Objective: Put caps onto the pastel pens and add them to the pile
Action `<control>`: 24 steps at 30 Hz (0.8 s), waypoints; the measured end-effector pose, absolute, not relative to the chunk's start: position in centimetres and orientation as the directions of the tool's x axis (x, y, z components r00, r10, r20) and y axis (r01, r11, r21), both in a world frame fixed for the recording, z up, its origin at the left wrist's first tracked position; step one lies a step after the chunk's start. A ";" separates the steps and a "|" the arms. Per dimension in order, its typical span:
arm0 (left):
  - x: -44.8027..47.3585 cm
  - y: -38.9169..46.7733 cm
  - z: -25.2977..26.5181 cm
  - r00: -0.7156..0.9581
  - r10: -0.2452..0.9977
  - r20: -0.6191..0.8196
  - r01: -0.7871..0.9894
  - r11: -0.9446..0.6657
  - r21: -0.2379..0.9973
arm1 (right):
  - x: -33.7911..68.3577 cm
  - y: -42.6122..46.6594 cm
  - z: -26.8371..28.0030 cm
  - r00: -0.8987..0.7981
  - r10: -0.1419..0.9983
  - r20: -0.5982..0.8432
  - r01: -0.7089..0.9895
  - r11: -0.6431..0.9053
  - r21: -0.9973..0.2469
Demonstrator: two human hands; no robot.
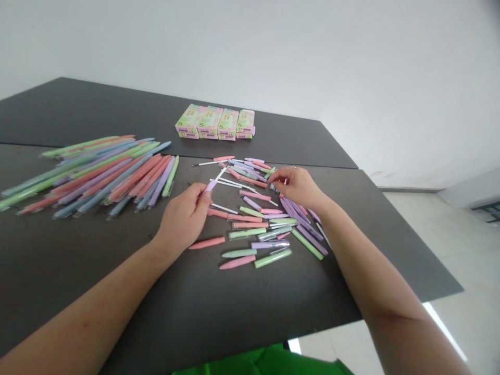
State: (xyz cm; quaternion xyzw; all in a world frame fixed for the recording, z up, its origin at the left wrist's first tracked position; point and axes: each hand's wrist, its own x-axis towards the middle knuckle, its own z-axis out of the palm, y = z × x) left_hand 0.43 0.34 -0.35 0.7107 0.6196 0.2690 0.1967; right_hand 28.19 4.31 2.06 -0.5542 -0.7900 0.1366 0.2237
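My left hand (186, 214) is closed around a purple pen barrel (211, 185), from whose upper end a white refill sticks out. My right hand (296, 185) hovers at the back right of the loose pen parts, its fingers curled together near some green and blue pieces. Whatever may be between those fingertips is hidden. Between and in front of both hands lie pink, green and purple barrels and caps, among them a pink barrel (207, 243), a green barrel (273, 258) and a group of purple barrels (302, 219). Several thin white refills (225, 182) lie among them.
A big pile of whole pens (113, 172) in green, pink, blue and purple spreads over the left of the dark table (187, 307). Small printed boxes (210, 122) stand in a row at the back. A white wall rises behind the table.
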 end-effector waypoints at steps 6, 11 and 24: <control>0.5 0.4 -0.5 0.110 0.986 0.128 0.760 -0.166 0.629 | 27.7 3.8 1.9 -0.504 0.862 -0.058 0.800 0.441 -0.407; 0.3 0.6 -1.2 0.168 0.981 0.093 0.697 -0.186 0.692 | 27.7 4.1 1.1 -0.514 0.856 0.058 0.793 0.500 -0.348; 0.3 0.6 -1.1 0.197 0.976 0.087 0.702 -0.203 0.682 | 25.7 1.5 4.0 -0.745 0.663 -0.076 0.568 0.571 -0.593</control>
